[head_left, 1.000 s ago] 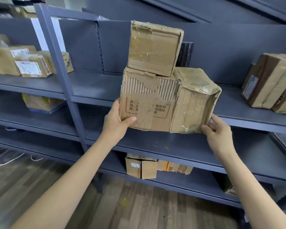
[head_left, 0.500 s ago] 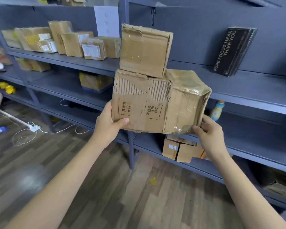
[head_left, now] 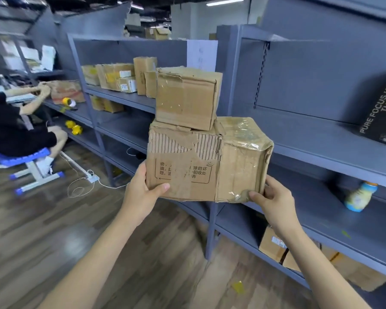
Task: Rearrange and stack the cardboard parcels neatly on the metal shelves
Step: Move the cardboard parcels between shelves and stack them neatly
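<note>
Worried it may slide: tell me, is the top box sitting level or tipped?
Roughly level: the top box rests flat on the big box, set toward its left.

Brown parcels (head_left: 187, 175), torn one showing ribbed corrugation; blue-grey shelves (head_left: 310, 139); black white-lettered box (head_left: 381, 110); blue stool (head_left: 29, 157).

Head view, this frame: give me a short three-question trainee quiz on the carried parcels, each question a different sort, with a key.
1. True or false: the small top box sits centred on the two lower parcels.
2. Multiple choice: the left hand grips A) the torn printed box, B) the black book, C) the bottle.
3. Fill in: the right hand holds the bottom corner of the ___-wrapped parcel.

Key: 1. False, it sits over the torn printed box, toward the left. 2. A. 3. Tape.
</note>
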